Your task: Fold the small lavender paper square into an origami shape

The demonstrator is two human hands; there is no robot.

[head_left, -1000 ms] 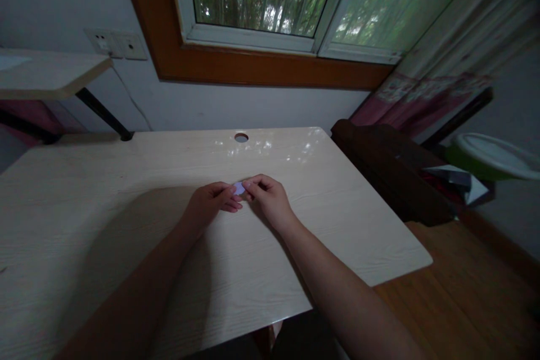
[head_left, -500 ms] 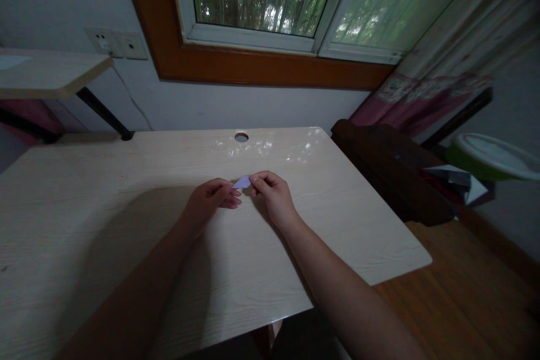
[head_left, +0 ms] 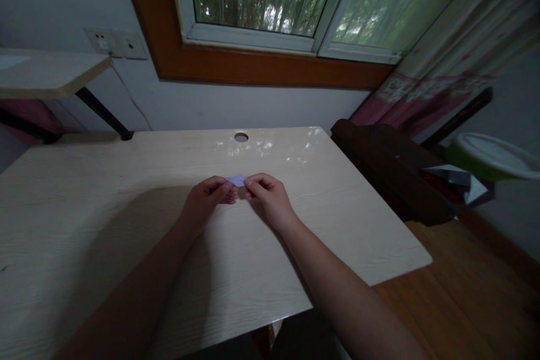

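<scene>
A small piece of folded purple paper (head_left: 236, 180) is stretched between my two hands, above the middle of the pale wooden desk (head_left: 261, 270). My left hand (head_left: 211, 193) pinches its left end between thumb and fingers. Its right end is pinched by my right hand (head_left: 270, 194), thumb on the near side. Both hands are closed, a short gap apart. The fingers cover the ends of the paper, so its full shape is hidden.
Near the desk's back edge is a round cable hole (head_left: 241, 137). A raised shelf (head_left: 54, 70) on black legs stands at the back left. To the right are a dark brown wooden piece of furniture (head_left: 379, 169) and a green tub with a whitish lid (head_left: 493, 154).
My right hand has moved slightly left, closer to my left hand. The purple paper has shifted left and lies more level, with its left end now between my left thumb and fingers.
</scene>
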